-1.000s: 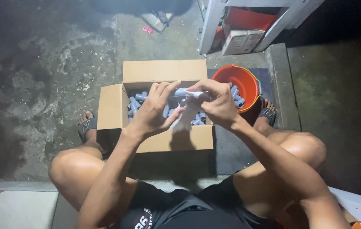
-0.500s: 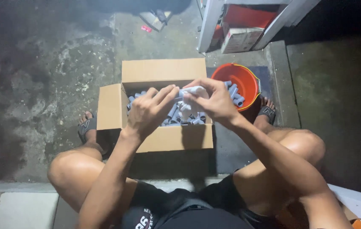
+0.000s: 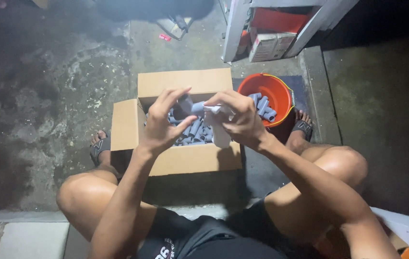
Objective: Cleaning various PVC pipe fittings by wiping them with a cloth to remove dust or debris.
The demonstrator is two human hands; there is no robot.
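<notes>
the person is sitting low with both bare knees spread, wearing black shorts [image 3: 204,240], and both arms are reaching forward over an open brown cardboard box [image 3: 190,160]. the left hand [image 3: 161,125] is hovering above the box with the fingers spread and half released; only the thumb and the first fingertips are pinching one end of a short grey plastic tube piece [image 3: 192,108]. the right hand [image 3: 240,120] is grasping a white cloth [image 3: 220,129], which is hanging down from the fingers, and it is pressing this cloth against the other end of the same tube piece. so the tube piece is staying in the air between the two hands, just above the box. inside the box many more short grey tube pieces [image 3: 192,132] are lying in a loose pile. just beside the box, on the right, an orange round plastic bucket [image 3: 267,93] is standing and is holding some more grey tubes too. each foot is wearing a black sandal [image 3: 100,147] on the rough concrete floor [image 3: 60,81]. farther away, a white frame [image 3: 235,29] is standing with a small carton [image 3: 268,45] under it.
</notes>
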